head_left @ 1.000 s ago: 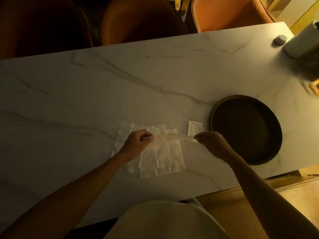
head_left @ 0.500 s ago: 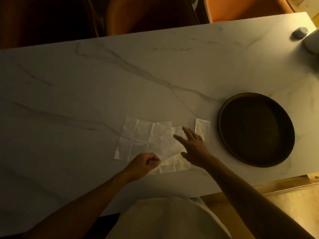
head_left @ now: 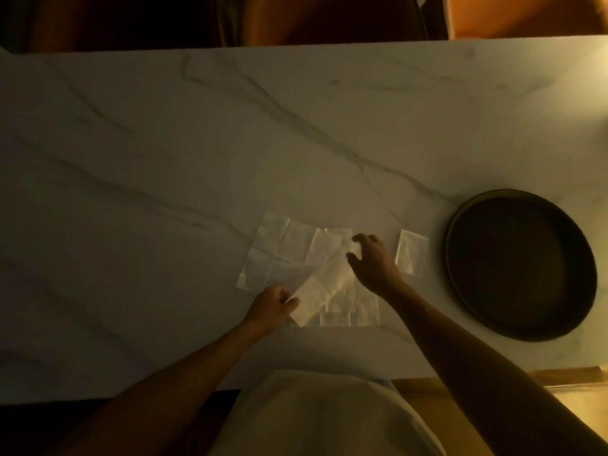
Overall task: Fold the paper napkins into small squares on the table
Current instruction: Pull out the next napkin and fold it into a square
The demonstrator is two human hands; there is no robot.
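Note:
Several white paper napkins lie overlapping near the front middle of the marble table (head_left: 164,153). An unfolded creased napkin (head_left: 276,248) lies flat at the left of the pile. A folded napkin strip (head_left: 324,286) runs diagonally across the pile. My left hand (head_left: 274,302) pinches the strip's near corner. My right hand (head_left: 373,260) hovers over the strip's far end with fingers apart and curled, holding nothing. A small folded square (head_left: 411,253) lies by itself to the right of that hand.
A dark round tray (head_left: 460,225) sits on the table at the right, close to the small folded square. Brown and orange chairs (head_left: 329,18) stand behind the far edge. The table's near edge is just in front of my body.
My right hand let go of the napkin's right end and now hovers open above it. My left hand pulled its corner toward me, so the strip now lies diagonal.

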